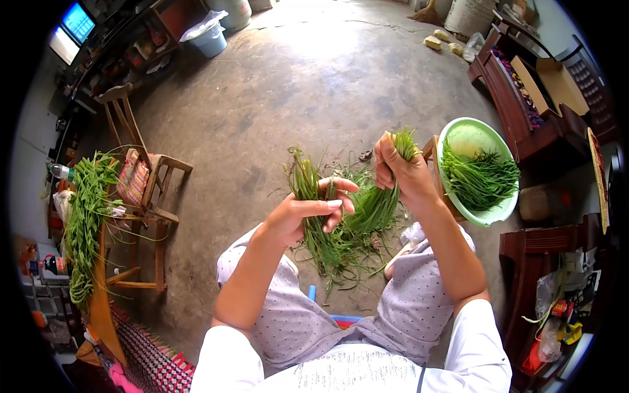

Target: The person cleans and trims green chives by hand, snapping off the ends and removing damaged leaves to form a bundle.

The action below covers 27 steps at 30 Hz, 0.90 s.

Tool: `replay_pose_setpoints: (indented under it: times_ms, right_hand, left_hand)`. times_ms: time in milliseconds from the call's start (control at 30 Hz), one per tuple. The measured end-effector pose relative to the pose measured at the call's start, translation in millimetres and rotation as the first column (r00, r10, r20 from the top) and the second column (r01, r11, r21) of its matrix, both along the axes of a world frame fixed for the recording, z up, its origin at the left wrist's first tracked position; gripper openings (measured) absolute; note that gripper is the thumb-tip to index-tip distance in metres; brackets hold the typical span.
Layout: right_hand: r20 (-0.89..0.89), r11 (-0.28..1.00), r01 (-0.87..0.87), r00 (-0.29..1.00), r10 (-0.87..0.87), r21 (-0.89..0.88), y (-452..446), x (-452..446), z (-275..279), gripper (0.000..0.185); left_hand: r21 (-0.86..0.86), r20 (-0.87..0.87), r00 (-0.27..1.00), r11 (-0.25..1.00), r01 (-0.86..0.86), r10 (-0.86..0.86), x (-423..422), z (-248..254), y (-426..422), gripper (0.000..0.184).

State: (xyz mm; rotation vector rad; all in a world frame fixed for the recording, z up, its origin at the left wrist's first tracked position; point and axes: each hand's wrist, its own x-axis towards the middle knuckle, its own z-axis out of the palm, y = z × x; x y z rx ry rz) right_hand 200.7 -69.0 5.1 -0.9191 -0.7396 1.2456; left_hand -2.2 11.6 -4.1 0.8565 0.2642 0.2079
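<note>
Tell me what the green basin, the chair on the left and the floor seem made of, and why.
Green basin: probably plastic, smooth-looking, judging by its even pale colour and thin rim.
Chair: apparently wood, brown and worn-looking, given its posts and rails.
Floor: likely concrete, fairly smooth; blotchy grey-brown, no visible tile joints, bright glare.

The floor (242, 118) is whitened by glare at twelve o'clock; a screen (78, 23) is lit at ten; the margins are dimmed and bowed by wide-angle distortion, the corners blackened.
</note>
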Motion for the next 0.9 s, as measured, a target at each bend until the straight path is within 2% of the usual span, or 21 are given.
replay_pose_setpoints:
  times_ms: [33, 67, 100, 133, 167, 267, 333, 400, 433, 467, 533, 667, 733, 767, 800, 867, 900]
  right_hand:
    - [-0.058, 0.997, -0.071, 0.996, 0.072, 0.015, -2.2, 0.1, 2.2, 0.024]
    - [-0.059, 0.997, -0.069, 0.996, 0.070, 0.014, -3.7, -3.7, 4.9, 0.024]
    - [0.230, 1.000, 0.004, 0.973, -0.003, -0.003, -3.2, -13.8, 15.8, 0.022]
    - [0.500, 0.997, 0.079, 0.863, -0.069, 0.001, -3.0, -21.0, 22.3, 0.020]
    - [0.505, 0.997, 0.054, 0.863, -0.022, -0.049, -3.8, -23.1, 22.5, 0.021]
    - [0.455, 0.993, -0.011, 0.888, 0.063, -0.116, -3.8, -31.7, 14.7, 0.021]
    - [0.421, 0.993, 0.005, 0.906, 0.045, -0.118, -2.1, -29.8, 4.6, 0.019]
    - [0.534, 0.974, 0.203, 0.815, -0.225, 0.102, 2.2, -23.4, 0.5, 0.017]
    - [0.568, 0.956, 0.291, 0.782, -0.257, 0.031, 0.9, -18.2, 10.0, 0.015]
    - [0.568, 0.956, 0.293, 0.781, -0.258, 0.031, 0.8, -10.4, 10.5, 0.015]
    - [0.274, 0.874, 0.485, 0.841, -0.466, -0.002, -0.1, 7.6, 11.3, 0.016]
    - [0.184, 0.790, 0.613, 0.775, -0.605, 0.012, 1.3, 28.4, 15.3, 0.019]
    - [0.177, 0.736, 0.676, 0.720, -0.671, 0.039, 1.0, 33.6, 12.8, 0.020]
    - [0.220, 0.708, 0.704, 0.683, -0.697, 0.058, 1.3, 34.5, 11.9, 0.019]
    - [0.219, 0.706, 0.706, 0.681, -0.699, 0.057, 1.7, 36.9, 11.1, 0.019]
    - [0.240, 0.627, 0.770, 0.590, -0.771, 0.120, 3.4, 43.4, 10.6, 0.017]
    - [0.246, 0.587, 0.798, 0.547, -0.800, 0.137, 4.5, 45.6, 11.4, 0.016]
  left_hand:
    - [0.016, -0.005, 0.999, 0.999, 0.039, -0.039, 0.0, -0.3, 0.2, 0.040]
    - [0.015, -0.006, 0.999, 0.999, 0.041, -0.041, 0.6, -1.0, -0.5, 0.040]
    - [0.038, -0.044, 0.997, 0.997, 0.067, -0.065, 1.2, -1.8, -1.3, 0.040]
    - [0.060, -0.083, 0.993, 0.994, 0.094, -0.089, 2.1, -2.3, -2.2, 0.039]
    - [0.083, -0.142, 0.986, 0.991, 0.103, -0.091, 4.4, -0.9, -4.6, 0.038]
    - [0.119, -0.177, 0.979, 0.986, 0.121, -0.099, 7.7, -9.1, -8.3, 0.035]
    - [0.125, -0.193, 0.978, 0.986, 0.109, -0.083, 8.9, -4.0, -10.9, 0.033]
    - [0.138, -0.194, 0.979, 0.986, 0.092, -0.064, 8.4, -1.7, -10.9, 0.033]
    - [0.137, -0.194, 0.979, 0.986, 0.093, -0.065, 7.7, -2.4, -10.4, 0.033]
    - [0.149, -0.202, 0.979, 0.986, 0.072, -0.041, 6.4, -3.4, -9.3, 0.033]
    - [0.161, -0.209, 0.978, 0.985, 0.054, -0.020, 3.0, -3.8, -7.1, 0.033]
    - [0.114, -0.254, 0.967, 0.992, 0.054, -0.024, -6.5, -5.9, -0.5, 0.031]
    - [0.031, -0.168, 0.986, 1.000, -0.002, 0.007, -14.2, -13.8, 5.0, 0.027]
    - [0.008, -0.122, 0.990, 0.997, -0.071, 0.071, -17.2, -16.6, 7.5, 0.023]
    - [-0.061, -0.148, 0.978, 0.986, -0.155, 0.145, -19.7, -13.7, 9.6, 0.024]
    - [-0.188, -0.102, 0.940, 0.922, -0.339, 0.325, -26.4, -22.0, 19.3, 0.022]
    - [-0.292, -0.105, 0.898, 0.850, -0.438, 0.427, -28.6, -26.6, 25.0, 0.021]
